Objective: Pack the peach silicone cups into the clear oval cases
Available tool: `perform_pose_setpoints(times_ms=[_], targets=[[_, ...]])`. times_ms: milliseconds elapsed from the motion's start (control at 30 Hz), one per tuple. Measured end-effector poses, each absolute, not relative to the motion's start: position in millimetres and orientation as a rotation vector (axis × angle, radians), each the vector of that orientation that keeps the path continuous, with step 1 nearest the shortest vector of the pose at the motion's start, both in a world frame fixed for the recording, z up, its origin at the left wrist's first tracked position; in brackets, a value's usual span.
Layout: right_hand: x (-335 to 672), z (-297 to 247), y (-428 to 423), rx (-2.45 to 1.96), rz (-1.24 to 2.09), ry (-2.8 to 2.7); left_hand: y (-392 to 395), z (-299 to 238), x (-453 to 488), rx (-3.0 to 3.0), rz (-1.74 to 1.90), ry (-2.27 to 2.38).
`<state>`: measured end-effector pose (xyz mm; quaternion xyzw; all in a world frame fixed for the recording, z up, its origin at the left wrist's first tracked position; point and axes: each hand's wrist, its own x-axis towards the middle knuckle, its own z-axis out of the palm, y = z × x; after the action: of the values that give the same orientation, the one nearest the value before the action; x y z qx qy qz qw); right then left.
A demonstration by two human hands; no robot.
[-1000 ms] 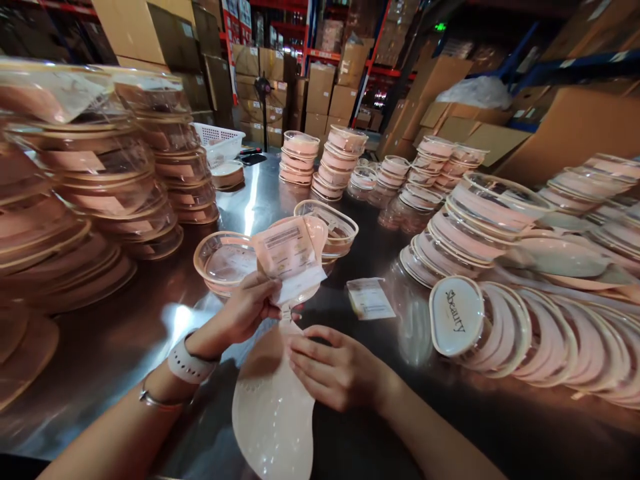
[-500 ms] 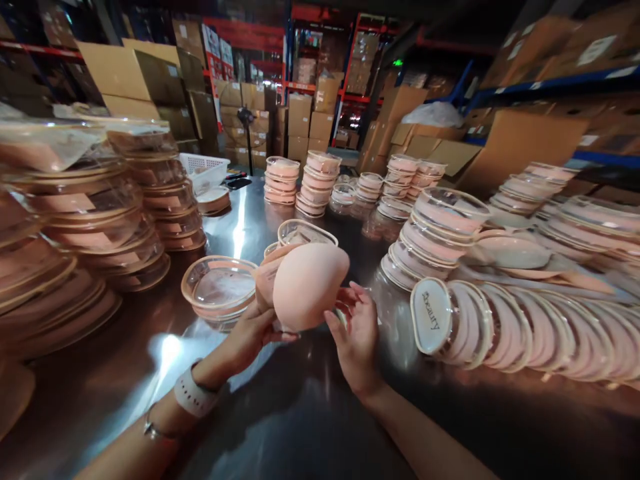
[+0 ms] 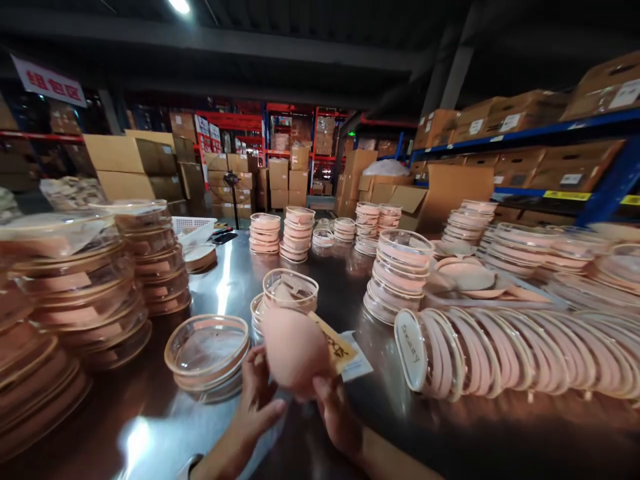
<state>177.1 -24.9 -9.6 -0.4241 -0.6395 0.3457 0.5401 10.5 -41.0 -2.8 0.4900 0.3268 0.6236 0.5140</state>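
Pink cup (image 3: 296,348): your right hand (image 3: 340,415) pinches its lower right edge; left hand (image 3: 251,408) spread at its left, contact unclear

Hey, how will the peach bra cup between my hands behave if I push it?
The bra cup probably holds its shape rather than flopping, since its dome looks smooth and uncreased. It seems light, as your right hand grips only near its lower right edge.

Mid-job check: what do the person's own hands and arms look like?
The left hand and right hand are ungloved. A pale band partly shows at the left wrist, cut off by the frame; no sleeve shows on the right forearm.
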Motion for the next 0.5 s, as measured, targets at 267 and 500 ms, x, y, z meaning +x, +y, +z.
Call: perform_pose_setpoints(times_ms=[267, 500], targets=[[183.1, -9.6, -6.7, -0.735, 0.873, -1.865, -25.4, 16.1, -1.2, 1.381, 1.357, 0.953], [176.5, -10.5, 5.8, -0.777, 1.104, -1.732, -25.9, 20.3, 6.3, 1.445, 1.182, 0.908]])
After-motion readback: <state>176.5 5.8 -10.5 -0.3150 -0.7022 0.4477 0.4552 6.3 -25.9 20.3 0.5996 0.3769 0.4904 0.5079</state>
